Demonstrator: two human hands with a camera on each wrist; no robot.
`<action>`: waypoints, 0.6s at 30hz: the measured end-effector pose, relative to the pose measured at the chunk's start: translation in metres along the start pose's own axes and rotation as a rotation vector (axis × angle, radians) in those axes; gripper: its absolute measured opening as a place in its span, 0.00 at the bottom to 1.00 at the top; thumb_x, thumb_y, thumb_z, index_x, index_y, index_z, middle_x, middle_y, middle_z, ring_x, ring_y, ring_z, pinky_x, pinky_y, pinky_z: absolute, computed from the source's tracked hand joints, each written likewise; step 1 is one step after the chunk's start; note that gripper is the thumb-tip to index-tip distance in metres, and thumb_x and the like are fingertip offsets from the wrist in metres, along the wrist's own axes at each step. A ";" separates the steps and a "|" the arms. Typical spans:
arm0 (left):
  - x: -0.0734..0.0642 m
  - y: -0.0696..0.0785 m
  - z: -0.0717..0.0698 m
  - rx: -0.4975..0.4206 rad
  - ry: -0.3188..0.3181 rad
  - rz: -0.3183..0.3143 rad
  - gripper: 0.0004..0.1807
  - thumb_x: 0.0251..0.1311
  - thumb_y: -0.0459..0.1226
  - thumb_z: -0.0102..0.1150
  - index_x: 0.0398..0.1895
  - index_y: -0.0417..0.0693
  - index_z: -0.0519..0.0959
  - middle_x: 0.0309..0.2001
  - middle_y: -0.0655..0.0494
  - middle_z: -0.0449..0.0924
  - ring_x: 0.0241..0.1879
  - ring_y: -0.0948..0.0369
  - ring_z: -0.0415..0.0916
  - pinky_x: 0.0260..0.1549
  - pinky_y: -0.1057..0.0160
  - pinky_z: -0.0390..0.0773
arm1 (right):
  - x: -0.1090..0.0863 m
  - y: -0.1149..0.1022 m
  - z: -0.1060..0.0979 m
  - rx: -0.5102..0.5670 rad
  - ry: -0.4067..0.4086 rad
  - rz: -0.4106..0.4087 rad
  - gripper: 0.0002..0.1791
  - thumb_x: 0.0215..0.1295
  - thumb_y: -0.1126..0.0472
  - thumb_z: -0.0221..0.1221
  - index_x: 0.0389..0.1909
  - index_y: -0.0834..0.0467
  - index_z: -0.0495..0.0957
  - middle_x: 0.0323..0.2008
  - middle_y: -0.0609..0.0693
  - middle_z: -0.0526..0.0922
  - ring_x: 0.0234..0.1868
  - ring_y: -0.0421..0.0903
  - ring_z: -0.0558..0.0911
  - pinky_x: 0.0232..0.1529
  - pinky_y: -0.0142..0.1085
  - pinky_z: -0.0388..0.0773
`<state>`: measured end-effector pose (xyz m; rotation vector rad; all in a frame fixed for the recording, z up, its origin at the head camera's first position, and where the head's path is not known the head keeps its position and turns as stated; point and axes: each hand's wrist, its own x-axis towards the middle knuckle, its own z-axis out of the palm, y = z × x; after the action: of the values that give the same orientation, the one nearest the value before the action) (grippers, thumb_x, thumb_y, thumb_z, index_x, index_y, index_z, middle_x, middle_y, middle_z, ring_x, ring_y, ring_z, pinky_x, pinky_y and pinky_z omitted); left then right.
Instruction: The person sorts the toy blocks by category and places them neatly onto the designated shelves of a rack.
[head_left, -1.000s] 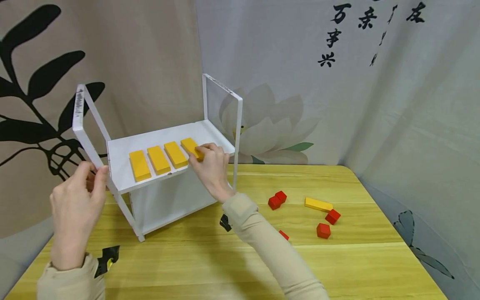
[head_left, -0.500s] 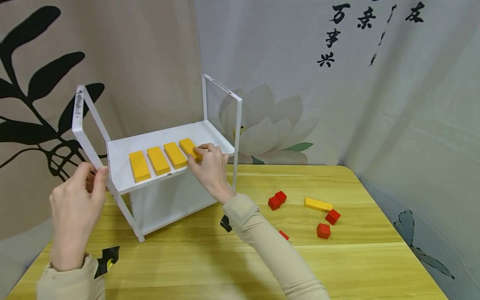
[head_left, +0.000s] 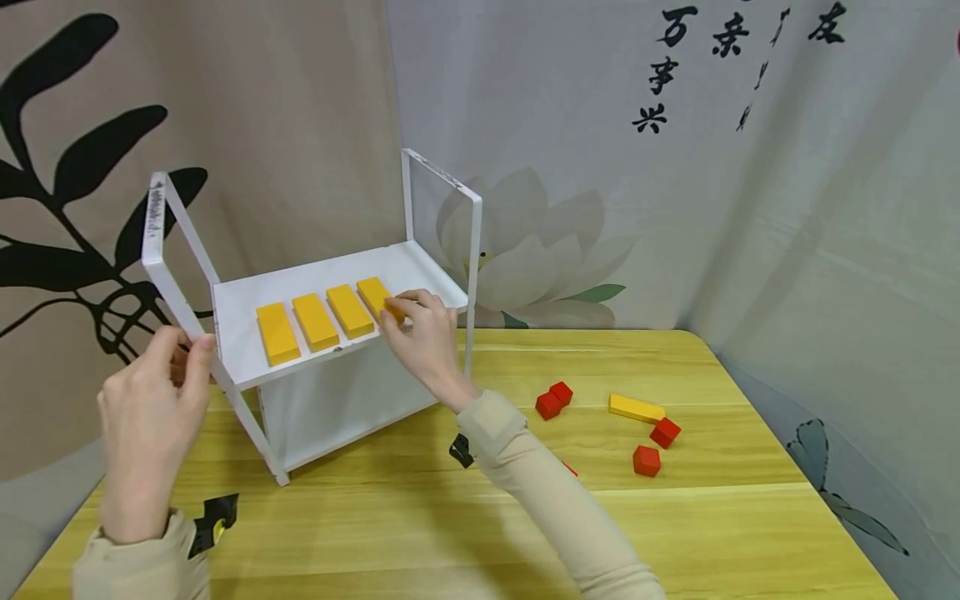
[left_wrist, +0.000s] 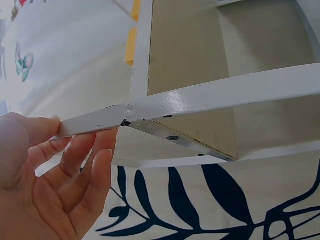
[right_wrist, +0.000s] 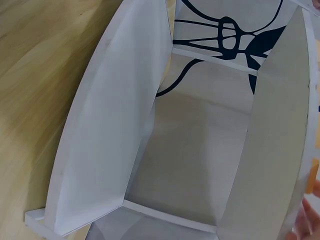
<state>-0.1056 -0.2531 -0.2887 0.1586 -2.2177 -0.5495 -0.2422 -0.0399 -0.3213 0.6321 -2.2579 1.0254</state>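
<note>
In the head view my left hand (head_left: 157, 400) pinches the front left post of a white two-tier rack (head_left: 258, 287) between thumb and fingers. The left wrist view shows the thumb on one face of the white post (left_wrist: 92, 121) and fingertips on the other. On the upper shelf several yellow blocks lie in a slanted row: the leftmost block (head_left: 277, 333), a second block (head_left: 315, 321), a third block (head_left: 349, 310) and the rightmost block (head_left: 372, 292). My right hand (head_left: 426, 342) pinches the near end of that rightmost block, its fingers covering that end.
To the right on the wooden table (head_left: 720, 517) lie a yellow block (head_left: 636, 408) and red cubes, including one red cube (head_left: 647, 461) and a touching pair of red cubes (head_left: 553, 401). Part of another red piece (head_left: 570, 468) shows beside the right sleeve. A printed curtain (head_left: 547, 92) hangs behind.
The rightmost yellow block has shifted very slightly left toward its neighbour under my right hand. My right wrist and forearm have moved a little rightward, covering more of a red piece. My left hand stays put.
</note>
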 end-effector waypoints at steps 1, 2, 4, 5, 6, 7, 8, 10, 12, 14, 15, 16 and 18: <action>0.000 0.000 0.000 0.001 -0.001 0.000 0.17 0.68 0.42 0.49 0.33 0.33 0.73 0.22 0.34 0.77 0.18 0.46 0.69 0.21 0.69 0.56 | -0.001 0.002 -0.001 0.021 0.007 -0.019 0.11 0.62 0.57 0.60 0.42 0.57 0.85 0.43 0.49 0.85 0.44 0.44 0.82 0.45 0.36 0.65; 0.000 0.000 0.000 0.000 -0.001 0.001 0.17 0.68 0.42 0.49 0.33 0.33 0.73 0.22 0.34 0.77 0.18 0.46 0.69 0.20 0.69 0.56 | -0.002 0.005 -0.003 0.046 0.015 -0.041 0.11 0.62 0.58 0.60 0.41 0.58 0.85 0.42 0.50 0.85 0.44 0.45 0.82 0.46 0.36 0.68; 0.000 -0.001 0.000 0.001 0.002 0.004 0.17 0.68 0.42 0.50 0.33 0.33 0.73 0.22 0.35 0.76 0.18 0.47 0.68 0.20 0.70 0.55 | -0.005 0.011 -0.006 0.095 0.036 -0.095 0.10 0.62 0.61 0.60 0.40 0.60 0.85 0.41 0.52 0.84 0.43 0.46 0.82 0.46 0.34 0.74; 0.000 -0.001 0.000 0.001 0.004 0.006 0.17 0.68 0.42 0.50 0.32 0.33 0.72 0.22 0.35 0.76 0.18 0.47 0.68 0.20 0.70 0.55 | -0.007 0.014 -0.008 0.117 0.046 -0.124 0.09 0.62 0.62 0.60 0.40 0.61 0.85 0.41 0.53 0.84 0.43 0.47 0.82 0.45 0.33 0.76; 0.000 -0.001 0.001 0.001 0.005 0.008 0.17 0.68 0.42 0.50 0.32 0.33 0.72 0.22 0.35 0.76 0.18 0.47 0.68 0.20 0.70 0.55 | -0.008 0.018 -0.010 0.138 0.052 -0.154 0.09 0.62 0.63 0.60 0.39 0.62 0.85 0.40 0.54 0.84 0.42 0.47 0.82 0.44 0.33 0.77; 0.000 -0.001 0.001 0.001 0.006 0.010 0.17 0.68 0.42 0.50 0.32 0.33 0.72 0.21 0.35 0.76 0.18 0.48 0.67 0.20 0.70 0.55 | -0.011 0.023 -0.012 0.151 0.059 -0.184 0.09 0.62 0.64 0.60 0.39 0.62 0.84 0.40 0.54 0.84 0.42 0.48 0.82 0.42 0.32 0.78; 0.000 -0.001 0.001 0.000 0.006 0.011 0.17 0.68 0.42 0.50 0.32 0.33 0.72 0.21 0.35 0.76 0.17 0.48 0.67 0.20 0.71 0.55 | -0.013 0.027 -0.015 0.158 0.062 -0.214 0.09 0.62 0.64 0.60 0.39 0.63 0.84 0.40 0.55 0.84 0.42 0.48 0.82 0.42 0.33 0.78; 0.000 -0.001 0.002 -0.003 0.008 0.015 0.17 0.68 0.42 0.50 0.32 0.33 0.72 0.21 0.35 0.76 0.17 0.48 0.67 0.20 0.71 0.55 | -0.017 0.036 -0.021 0.165 0.065 -0.263 0.08 0.62 0.65 0.59 0.39 0.63 0.84 0.39 0.55 0.83 0.43 0.48 0.82 0.45 0.35 0.77; 0.000 -0.001 0.002 -0.007 0.007 0.015 0.17 0.68 0.42 0.50 0.32 0.33 0.73 0.22 0.34 0.76 0.17 0.47 0.68 0.20 0.72 0.55 | -0.022 0.047 -0.028 0.162 0.056 -0.303 0.08 0.62 0.66 0.59 0.39 0.63 0.84 0.40 0.55 0.83 0.44 0.48 0.82 0.46 0.36 0.76; 0.000 -0.001 0.002 -0.009 0.009 0.013 0.17 0.68 0.41 0.50 0.32 0.32 0.73 0.22 0.34 0.77 0.18 0.46 0.69 0.20 0.72 0.55 | -0.028 0.058 -0.036 0.155 0.045 -0.333 0.08 0.61 0.67 0.59 0.39 0.63 0.84 0.39 0.56 0.83 0.43 0.48 0.82 0.45 0.37 0.75; 0.000 -0.002 0.002 -0.010 0.010 0.013 0.17 0.68 0.41 0.50 0.33 0.32 0.73 0.23 0.33 0.77 0.18 0.45 0.69 0.20 0.72 0.55 | -0.031 0.064 -0.040 0.155 0.035 -0.339 0.08 0.61 0.67 0.60 0.39 0.63 0.84 0.39 0.56 0.83 0.43 0.49 0.81 0.44 0.37 0.75; 0.000 -0.001 0.002 -0.011 0.008 0.009 0.17 0.68 0.41 0.50 0.33 0.32 0.73 0.23 0.33 0.77 0.18 0.44 0.70 0.21 0.73 0.55 | -0.035 0.071 -0.044 0.152 0.021 -0.344 0.08 0.61 0.68 0.60 0.39 0.63 0.84 0.39 0.56 0.83 0.43 0.49 0.81 0.43 0.37 0.75; 0.000 -0.001 0.002 -0.011 0.011 0.008 0.16 0.68 0.41 0.51 0.33 0.32 0.73 0.23 0.33 0.77 0.19 0.43 0.70 0.21 0.72 0.55 | -0.042 0.086 -0.052 0.144 -0.013 -0.344 0.08 0.60 0.68 0.60 0.40 0.64 0.84 0.39 0.56 0.83 0.43 0.49 0.81 0.43 0.38 0.76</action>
<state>-0.1071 -0.2540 -0.2901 0.1463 -2.2033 -0.5546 -0.2494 0.0596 -0.3652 1.0482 -2.0036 1.0148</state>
